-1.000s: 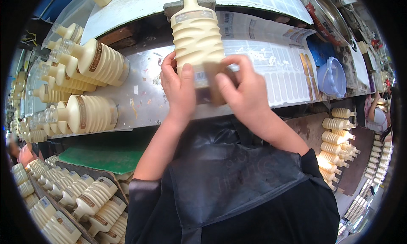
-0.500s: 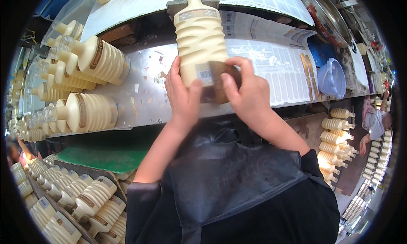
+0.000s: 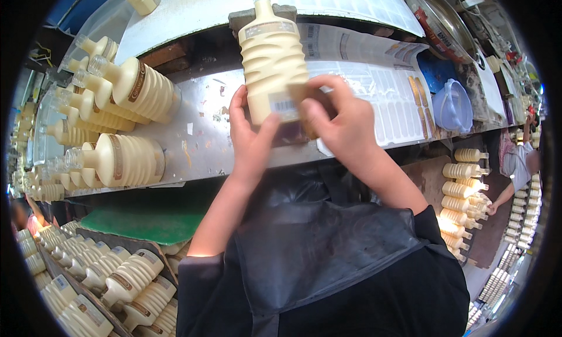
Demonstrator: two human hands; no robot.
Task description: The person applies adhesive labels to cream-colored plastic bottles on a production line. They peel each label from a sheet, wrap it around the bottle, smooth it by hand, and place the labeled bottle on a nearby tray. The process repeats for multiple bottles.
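A cream bottle [image 3: 274, 59] with a wavy body, a clear neck and a brown band lies on the metal bench, its neck pointing away from me against a grey block [image 3: 288, 12]. My left hand [image 3: 252, 129] grips its lower left side, thumb on the front and fingers at the edge. In my right hand [image 3: 342, 114] is a small brown flat pad [image 3: 304, 100], pressed on the bottle beside a barcode label [image 3: 283, 104]. Motion smears the pad, so its material is unclear.
Several like bottles [image 3: 132, 155] lie stacked at the left of the bench. Label sheets [image 3: 374, 103] and a light blue bucket [image 3: 454, 106] are at the right. Below left, more bottles [image 3: 137, 272] fill a rack. A co-worker's hand [image 3: 493, 208] reaches near bottles at the far right.
My right hand's pad has shifted slightly left across the bottle's lower front. My left hand keeps its grip. The co-worker's arm at the far right has stretched toward the bottles.
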